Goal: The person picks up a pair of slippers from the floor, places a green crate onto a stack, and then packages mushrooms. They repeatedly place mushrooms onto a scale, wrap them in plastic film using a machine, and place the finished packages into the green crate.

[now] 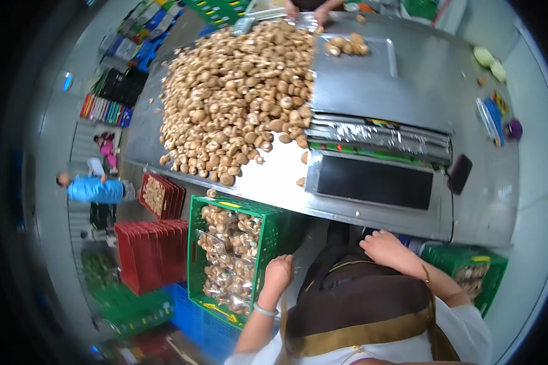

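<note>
My left hand (pixel 278 277), with a pale bangle at the wrist, is curled closed beside a green crate (pixel 271 237); nothing shows in its fingers. That crate holds clear packs of mushrooms (pixel 231 258). Over my lap, just below the table's front edge, is my right hand (pixel 385 246). Its fingers bend inward, and whatever they may hold is hidden. A large heap of loose brown mushrooms (pixel 237 91) covers the left of the metal table (pixel 420 85). In front of me on the table stands a wrapping machine (pixel 377 140) with a dark flat plate (pixel 374 182).
Across the table are another person's hands (pixel 313 12), near a metal tray (pixel 380 52) with several mushrooms. A phone (pixel 461 173) lies right of the machine. Red crates (pixel 152 252) stand at left, with a person in blue (pixel 97 190) beyond. Another green crate (pixel 490 267) is at right.
</note>
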The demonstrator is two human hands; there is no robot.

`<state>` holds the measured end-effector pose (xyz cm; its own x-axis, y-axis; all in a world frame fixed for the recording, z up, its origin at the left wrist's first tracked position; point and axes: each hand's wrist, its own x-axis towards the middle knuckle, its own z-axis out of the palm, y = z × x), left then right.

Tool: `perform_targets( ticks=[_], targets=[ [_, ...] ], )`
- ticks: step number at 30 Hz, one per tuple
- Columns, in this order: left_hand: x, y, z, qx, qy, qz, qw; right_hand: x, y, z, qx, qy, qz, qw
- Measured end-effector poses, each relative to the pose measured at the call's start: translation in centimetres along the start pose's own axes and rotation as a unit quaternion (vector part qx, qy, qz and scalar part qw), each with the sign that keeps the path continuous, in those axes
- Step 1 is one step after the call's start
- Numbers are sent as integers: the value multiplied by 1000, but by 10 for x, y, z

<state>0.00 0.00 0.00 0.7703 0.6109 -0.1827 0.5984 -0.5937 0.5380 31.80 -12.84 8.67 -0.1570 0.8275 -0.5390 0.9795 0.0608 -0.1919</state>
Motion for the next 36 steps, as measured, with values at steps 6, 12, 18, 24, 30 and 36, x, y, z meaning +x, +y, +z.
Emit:
perform_targets(
  ticks=[6, 12, 18, 24, 30, 36],
  targets=[
    [1, -45, -53, 86, 2, 88, 992, 83, -116, 109, 100, 153, 74, 980],
    [64, -82, 26, 116, 112, 150, 975, 37, -214, 205, 292, 226, 223, 902],
    [54, -120, 68, 150, 134, 161, 966, 44, -346, 378, 360, -60, 252, 896],
    [91, -168, 99, 189, 301, 208, 911, 117, -327, 472, 486, 20, 140, 862],
    [150, -235, 87, 399, 398, 330, 757, 175, -267, 592, 389, 146, 297, 860],
    [166, -245, 54, 353, 439, 217, 797, 227, -184, 709, 464, 70, 221, 855]
  ],
)
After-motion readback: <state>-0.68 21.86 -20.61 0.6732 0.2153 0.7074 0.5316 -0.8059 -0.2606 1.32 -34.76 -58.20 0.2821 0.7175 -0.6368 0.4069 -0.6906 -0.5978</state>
